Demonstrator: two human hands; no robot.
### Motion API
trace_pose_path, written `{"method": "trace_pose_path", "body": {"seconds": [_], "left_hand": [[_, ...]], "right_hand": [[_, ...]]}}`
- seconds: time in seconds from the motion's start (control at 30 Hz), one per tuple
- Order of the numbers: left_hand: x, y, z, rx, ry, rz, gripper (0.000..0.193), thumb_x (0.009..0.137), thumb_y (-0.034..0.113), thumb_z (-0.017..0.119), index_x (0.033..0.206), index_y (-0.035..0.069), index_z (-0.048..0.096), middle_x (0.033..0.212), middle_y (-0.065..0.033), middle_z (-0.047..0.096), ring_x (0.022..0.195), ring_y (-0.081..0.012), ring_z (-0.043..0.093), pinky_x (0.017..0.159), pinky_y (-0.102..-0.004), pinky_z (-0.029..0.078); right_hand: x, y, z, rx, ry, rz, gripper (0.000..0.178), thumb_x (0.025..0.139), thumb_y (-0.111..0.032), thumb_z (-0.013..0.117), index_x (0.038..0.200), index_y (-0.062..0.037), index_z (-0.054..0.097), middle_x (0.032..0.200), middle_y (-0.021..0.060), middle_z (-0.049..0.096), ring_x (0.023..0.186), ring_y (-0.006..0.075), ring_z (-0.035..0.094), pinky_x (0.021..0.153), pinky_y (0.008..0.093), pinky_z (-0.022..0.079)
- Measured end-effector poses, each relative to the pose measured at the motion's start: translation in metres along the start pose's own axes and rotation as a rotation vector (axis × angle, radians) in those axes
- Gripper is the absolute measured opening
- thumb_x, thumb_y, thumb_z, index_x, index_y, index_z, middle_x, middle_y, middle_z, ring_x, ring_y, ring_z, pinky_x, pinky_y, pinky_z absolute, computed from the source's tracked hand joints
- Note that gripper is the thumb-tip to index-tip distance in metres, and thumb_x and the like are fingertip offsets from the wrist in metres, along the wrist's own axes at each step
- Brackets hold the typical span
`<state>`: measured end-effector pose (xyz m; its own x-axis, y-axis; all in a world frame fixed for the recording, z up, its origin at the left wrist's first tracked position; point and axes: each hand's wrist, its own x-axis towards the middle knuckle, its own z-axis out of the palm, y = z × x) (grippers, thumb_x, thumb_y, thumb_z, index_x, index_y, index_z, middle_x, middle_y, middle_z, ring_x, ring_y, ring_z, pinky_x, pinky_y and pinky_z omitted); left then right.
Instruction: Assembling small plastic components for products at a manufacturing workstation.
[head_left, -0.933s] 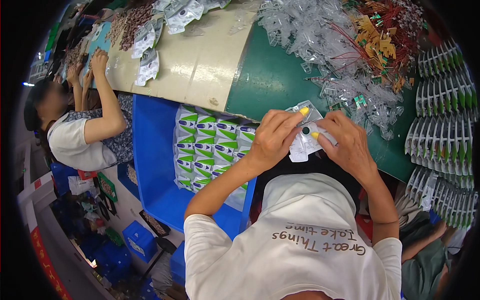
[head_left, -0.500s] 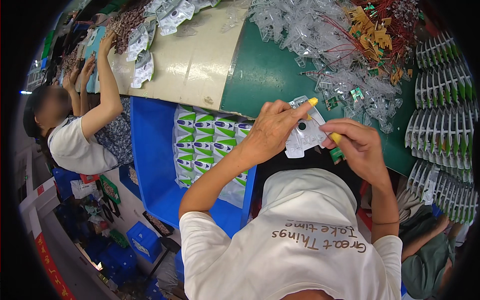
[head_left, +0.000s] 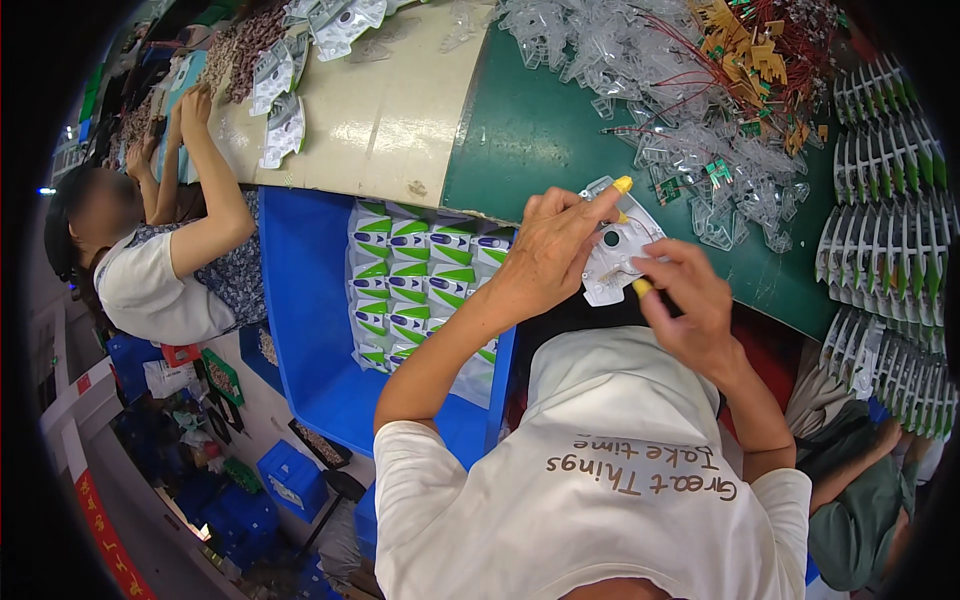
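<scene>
My left hand (head_left: 545,255) is closed on the upper left side of a pale grey plastic housing (head_left: 622,262) with a round hole, held at the table's near edge. My right hand (head_left: 695,315) is at the housing's lower right, thumb and fingertips bent together against its edge. Anything between those fingertips is hidden. Yellow finger covers (head_left: 623,185) show on both hands. Just beyond the housing, small green circuit boards (head_left: 718,173) lie among clear plastic pieces (head_left: 690,155) on the green tabletop (head_left: 530,120).
Red wires (head_left: 690,82) and orange pieces (head_left: 740,50) lie heaped farther back. A blue bin (head_left: 315,320) at left holds rows of white-and-green housings (head_left: 408,290). More housings (head_left: 885,240) stand in stacks at right. A co-worker (head_left: 170,270) sits at far left.
The housing has tilted and shifted slightly right. My right hand has moved down and left along its edge, fingers more bent. The green circuit board that hung beneath that hand no longer shows.
</scene>
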<state>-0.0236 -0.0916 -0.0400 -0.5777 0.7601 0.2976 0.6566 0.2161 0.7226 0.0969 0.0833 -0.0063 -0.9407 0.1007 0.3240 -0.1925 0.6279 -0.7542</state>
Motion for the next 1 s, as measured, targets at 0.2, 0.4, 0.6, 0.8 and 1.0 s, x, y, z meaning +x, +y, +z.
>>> {"method": "trace_pose_path", "body": {"seconds": [0.2, 0.4, 0.6, 0.8, 1.0], "left_hand": [[0.005, 0.002, -0.002, -0.041, -0.031, -0.02, 0.061, 0.086, -0.005, 0.059, 0.145, 0.003, 0.045, 0.111, -0.0058, 0.07, 0.097, -0.025, 0.054, 0.089, -0.0371, 0.038], [0.006, -0.009, 0.006, -0.133, 0.099, -0.005, 0.044, 0.091, -0.007, 0.059, 0.134, 0.0, 0.055, 0.108, -0.0127, 0.068, 0.095, -0.0259, 0.062, 0.087, -0.0357, 0.048], [0.031, 0.009, 0.007, -0.221, 0.245, -0.191, 0.027, 0.091, -0.004, 0.064, 0.118, -0.003, 0.064, 0.096, -0.0091, 0.065, 0.084, -0.015, 0.061, 0.078, -0.0264, 0.049], [0.063, 0.037, 0.046, -0.244, -0.03, -0.102, 0.02, 0.091, -0.002, 0.067, 0.111, -0.003, 0.068, 0.097, -0.0115, 0.069, 0.082, -0.0165, 0.064, 0.075, -0.0271, 0.052], [0.077, 0.056, 0.067, -0.219, -0.14, -0.007, 0.018, 0.088, -0.004, 0.068, 0.106, -0.004, 0.068, 0.09, -0.0133, 0.068, 0.078, -0.0203, 0.065, 0.072, -0.029, 0.052]], "right_hand": [[-0.016, 0.026, -0.016, 0.027, 0.084, 0.288, 0.028, 0.082, 0.008, 0.067, 0.109, -0.001, 0.063, 0.078, 0.0055, 0.062, 0.054, 0.0094, 0.052, 0.05, 0.0235, 0.044], [-0.02, 0.03, -0.003, 0.186, 0.098, 0.313, 0.027, 0.084, 0.004, 0.063, 0.108, -0.0037, 0.057, 0.075, 0.0138, 0.062, 0.062, 0.0248, 0.065, 0.056, 0.0353, 0.05], [-0.087, 0.014, -0.088, 0.017, 0.305, 0.369, 0.026, 0.079, 0.004, 0.066, 0.103, -0.0046, 0.06, 0.077, 0.0052, 0.062, 0.06, 0.0106, 0.059, 0.055, 0.0259, 0.049], [-0.185, -0.006, -0.194, -0.083, 0.914, 0.533, 0.019, 0.091, 0.008, 0.055, 0.107, -0.0026, 0.053, 0.084, 0.0011, 0.059, 0.06, 0.003, 0.05, 0.052, 0.0179, 0.04], [-0.219, 0.027, -0.254, -0.015, 1.055, 0.622, 0.016, 0.094, 0.004, 0.052, 0.109, -0.0007, 0.052, 0.076, 0.0012, 0.057, 0.053, 0.0032, 0.046, 0.046, 0.0185, 0.035]]}}
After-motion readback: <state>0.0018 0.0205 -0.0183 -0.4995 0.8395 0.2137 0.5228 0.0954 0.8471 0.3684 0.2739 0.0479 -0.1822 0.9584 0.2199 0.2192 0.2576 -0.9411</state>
